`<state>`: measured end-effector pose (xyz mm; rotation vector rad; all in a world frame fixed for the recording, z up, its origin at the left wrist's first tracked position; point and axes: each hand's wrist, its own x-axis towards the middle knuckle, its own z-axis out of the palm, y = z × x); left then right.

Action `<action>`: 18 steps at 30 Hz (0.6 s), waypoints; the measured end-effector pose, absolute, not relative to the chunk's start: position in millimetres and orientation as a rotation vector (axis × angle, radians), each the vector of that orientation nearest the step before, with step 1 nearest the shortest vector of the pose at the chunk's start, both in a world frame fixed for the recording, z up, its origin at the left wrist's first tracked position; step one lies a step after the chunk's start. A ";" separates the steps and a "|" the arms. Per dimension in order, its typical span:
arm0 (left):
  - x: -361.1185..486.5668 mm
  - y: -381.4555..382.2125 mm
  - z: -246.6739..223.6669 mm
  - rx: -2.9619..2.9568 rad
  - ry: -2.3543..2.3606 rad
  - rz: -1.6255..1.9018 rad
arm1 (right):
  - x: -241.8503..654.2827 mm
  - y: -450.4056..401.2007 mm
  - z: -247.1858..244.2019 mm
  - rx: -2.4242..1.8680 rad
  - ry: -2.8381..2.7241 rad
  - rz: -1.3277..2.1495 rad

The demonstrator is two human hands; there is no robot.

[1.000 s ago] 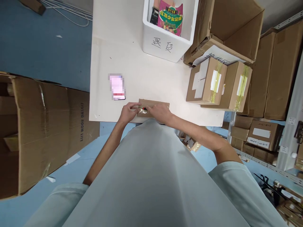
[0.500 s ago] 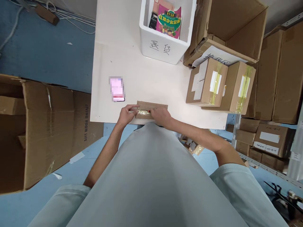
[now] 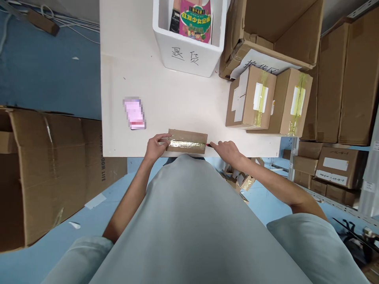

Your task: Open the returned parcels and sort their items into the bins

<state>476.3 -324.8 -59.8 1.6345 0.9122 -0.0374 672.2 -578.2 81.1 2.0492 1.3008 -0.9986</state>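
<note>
A small flat cardboard box (image 3: 187, 136) lies at the table's front edge, with shiny clear tape (image 3: 186, 144) running lengthwise along its top. My left hand (image 3: 157, 147) grips the box's left end between thumb and fingers. Just past the box's right end, my right hand (image 3: 227, 151) is closed around what looks like a small box cutter (image 3: 209, 145). Only its red and dark front end shows, pointing at the end of the tape; the rest is hidden in the fingers.
On the white table (image 3: 177, 102) are a phone (image 3: 135, 113) with a blurred screen, a white foam bin (image 3: 189, 55) holding books, two taped cartons (image 3: 251, 98) and a large open carton (image 3: 278, 23). Another large carton (image 3: 59, 165) stands at left. Boxes fill the right shelf (image 3: 334, 169).
My right hand has moved right along the tape, from the box's middle to beyond its right end, uncovering the taped top. My left hand keeps its hold. The camera view has shifted slightly.
</note>
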 end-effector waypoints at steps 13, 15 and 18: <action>483.0 -330.1 -53.1 1.661 0.986 -0.079 | 697.8 -628.5 9.3 2.271 1.357 -1.034; 484.2 -330.8 -51.3 1.667 1.008 -0.089 | 691.5 -636.0 -13.4 2.381 1.318 -1.080; 483.4 -330.2 -50.7 1.678 1.020 -0.084 | 673.0 -643.0 -43.5 2.621 1.258 -1.200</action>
